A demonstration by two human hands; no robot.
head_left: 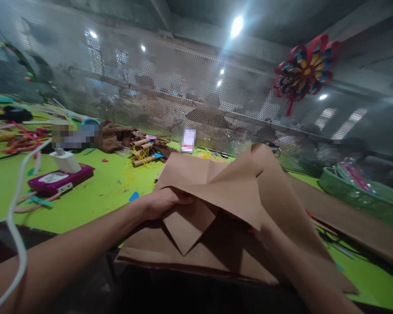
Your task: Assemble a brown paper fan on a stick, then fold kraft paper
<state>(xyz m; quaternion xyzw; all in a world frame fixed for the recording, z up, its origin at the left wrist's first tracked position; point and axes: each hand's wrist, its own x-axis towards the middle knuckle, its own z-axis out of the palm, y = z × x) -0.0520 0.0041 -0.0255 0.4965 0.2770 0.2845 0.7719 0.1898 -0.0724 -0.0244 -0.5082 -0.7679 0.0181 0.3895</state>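
Note:
A large sheet of brown kraft paper [222,183], partly folded, is held up over the near edge of a lime-green table [85,200]. My left hand [162,203] grips the paper's left fold, with the fingers tucked under a flap. My right hand [271,237] is almost wholly hidden behind the right side of the paper; only the forearm shows below it, and the fingers are out of sight. A folded triangular point of the paper [185,231] hangs down between the two hands.
A magenta box [60,179] with a white charger and cable [16,209] lies at the left. Rolled brown paper tubes and scraps [144,152] lie in the middle. A green basket [356,187] stands at the right. A perforated screen [190,96] backs the table, with a paper pinwheel [304,69] on it.

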